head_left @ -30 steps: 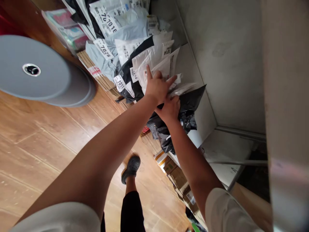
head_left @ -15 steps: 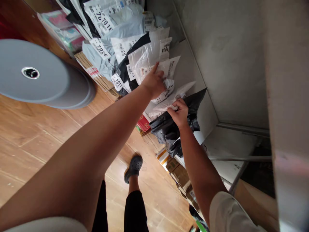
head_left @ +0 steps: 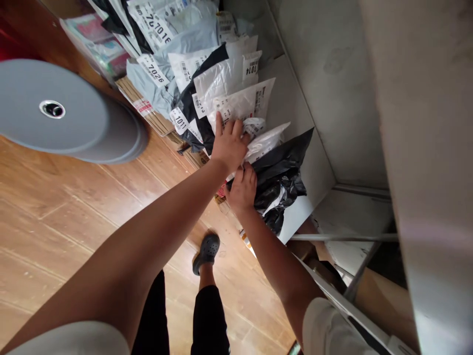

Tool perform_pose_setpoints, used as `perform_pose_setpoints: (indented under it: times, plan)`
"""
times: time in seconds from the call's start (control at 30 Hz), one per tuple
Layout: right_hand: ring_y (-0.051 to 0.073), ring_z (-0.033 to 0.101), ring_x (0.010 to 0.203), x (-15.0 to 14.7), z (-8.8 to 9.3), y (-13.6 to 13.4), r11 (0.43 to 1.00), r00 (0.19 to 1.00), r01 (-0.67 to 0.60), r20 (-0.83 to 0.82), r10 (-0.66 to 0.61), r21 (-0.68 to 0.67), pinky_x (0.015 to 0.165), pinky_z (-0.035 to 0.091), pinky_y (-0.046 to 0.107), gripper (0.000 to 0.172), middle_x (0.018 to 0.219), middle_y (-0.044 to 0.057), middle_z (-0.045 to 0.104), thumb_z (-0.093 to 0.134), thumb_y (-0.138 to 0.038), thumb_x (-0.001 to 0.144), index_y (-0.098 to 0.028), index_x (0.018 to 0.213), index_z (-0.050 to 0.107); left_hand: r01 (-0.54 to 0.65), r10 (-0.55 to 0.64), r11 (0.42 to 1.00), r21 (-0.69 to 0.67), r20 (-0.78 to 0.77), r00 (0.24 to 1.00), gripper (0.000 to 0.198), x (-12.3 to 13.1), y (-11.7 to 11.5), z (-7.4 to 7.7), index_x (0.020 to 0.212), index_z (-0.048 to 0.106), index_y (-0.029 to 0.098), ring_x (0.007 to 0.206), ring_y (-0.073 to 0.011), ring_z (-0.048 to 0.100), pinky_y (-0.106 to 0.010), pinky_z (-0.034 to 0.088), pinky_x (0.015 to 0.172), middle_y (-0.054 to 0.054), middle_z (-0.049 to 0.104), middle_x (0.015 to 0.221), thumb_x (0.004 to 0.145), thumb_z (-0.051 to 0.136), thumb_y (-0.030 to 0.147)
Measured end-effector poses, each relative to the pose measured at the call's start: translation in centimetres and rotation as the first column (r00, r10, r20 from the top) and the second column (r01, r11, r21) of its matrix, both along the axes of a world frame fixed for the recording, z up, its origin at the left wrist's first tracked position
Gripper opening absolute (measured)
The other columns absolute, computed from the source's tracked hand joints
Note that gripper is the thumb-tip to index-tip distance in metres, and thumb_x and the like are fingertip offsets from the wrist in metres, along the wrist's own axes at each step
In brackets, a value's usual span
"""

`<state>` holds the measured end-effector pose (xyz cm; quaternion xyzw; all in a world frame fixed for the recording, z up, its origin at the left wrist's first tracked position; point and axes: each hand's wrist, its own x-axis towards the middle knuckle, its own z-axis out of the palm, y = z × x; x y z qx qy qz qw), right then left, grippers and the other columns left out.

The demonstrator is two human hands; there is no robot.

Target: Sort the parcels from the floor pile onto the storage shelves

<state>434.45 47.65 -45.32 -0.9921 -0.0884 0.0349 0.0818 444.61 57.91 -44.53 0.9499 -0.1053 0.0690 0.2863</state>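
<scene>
A row of bagged parcels with numbered labels stands on a white shelf. My left hand rests flat, fingers spread, against a white parcel in that row. Just below it, my right hand is closed on the edge of a small white parcel, which lies over a crumpled black bag. Behind these stand another white parcel labelled 1014, a black parcel labelled 1011 and grey parcels.
Stacked grey round discs hang at the left. Below is a wooden floor with my dark shoe. Cardboard boxes sit on the lower shelf, and a white shelf upright fills the right.
My right hand has slid left and down along the white parcel to sit under my left hand. My left hand has dropped slightly and flattened against the standing white parcel.
</scene>
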Motion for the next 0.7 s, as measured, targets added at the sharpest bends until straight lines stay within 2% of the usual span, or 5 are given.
perform_pose_setpoints:
  times: [0.13, 0.27, 0.37, 0.53, 0.7]
  plan:
    - [0.033, 0.024, 0.144, 0.5, -1.7, -0.3, 0.999, 0.997, -0.031, 0.069, 0.032, -0.004, 0.116, 0.028, 0.055, 0.062, 0.149, 0.018, 0.041, 0.067, -0.023, 0.08, -0.013, 0.137, 0.045, -0.035, 0.034, 0.999, -0.012, -0.067, 0.997, 0.028, 1.0, 0.0, 0.1, 0.118, 0.061, 0.022, 0.133, -0.0346, 0.043, -0.068, 0.002, 0.119, -0.01, 0.06, 0.122, 0.095, 0.048, 0.031]
    - [0.037, 0.011, 0.148, 1.2, -2.2, -0.7, 0.992, 0.989, 0.127, 0.078, -0.128, 0.023, 0.118, 0.024, 0.061, 0.083, 0.156, 0.024, 0.026, 0.074, -0.021, 0.072, -0.005, 0.144, 0.037, -0.043, 0.041, 0.999, -0.011, -0.095, 0.995, 0.03, 1.1, -0.1, 0.6, 0.119, 0.062, 0.023, 0.131, -0.0334, 0.046, -0.068, -0.001, 0.118, -0.01, 0.061, 0.121, 0.096, 0.042, 0.025]
    - [0.037, 0.019, 0.147, 1.3, -2.2, -1.7, 0.98, 0.981, 0.185, 0.053, -0.188, 0.068, 0.116, 0.029, 0.061, 0.073, 0.157, 0.02, 0.027, 0.071, -0.015, 0.072, -0.013, 0.141, 0.047, -0.04, 0.038, 0.999, -0.031, -0.085, 0.996, 0.033, 1.0, -0.2, 0.9, 0.115, 0.067, 0.023, 0.131, -0.0342, 0.044, -0.069, -0.001, 0.117, -0.011, 0.059, 0.123, 0.096, 0.04, 0.024]
    - [0.029, 0.042, 0.136, 0.6, -1.8, -4.1, 0.97, 0.981, 0.149, 0.097, -0.169, 0.19, 0.112, 0.041, 0.046, 0.047, 0.149, 0.013, 0.042, 0.061, -0.017, 0.078, -0.021, 0.125, 0.063, -0.057, 0.048, 0.996, -0.075, -0.109, 0.993, 0.031, 1.0, -0.2, 1.2, 0.114, 0.069, 0.025, 0.135, -0.0394, 0.037, -0.072, -0.003, 0.114, -0.01, 0.051, 0.139, 0.089, 0.051, 0.023]
    - [0.024, 0.056, 0.119, 0.0, -1.4, -6.7, 0.894, 0.907, 0.167, 0.292, -0.305, 0.415, 0.106, 0.047, 0.042, 0.03, 0.122, 0.014, 0.057, 0.051, -0.023, 0.083, -0.018, 0.11, 0.063, 0.141, -0.145, 0.988, -0.059, -0.07, 0.987, 0.029, 0.0, 0.4, 0.5, 0.105, 0.07, 0.02, 0.135, -0.0346, 0.038, -0.061, 0.004, 0.12, -0.011, 0.052, 0.139, 0.091, 0.045, 0.018]
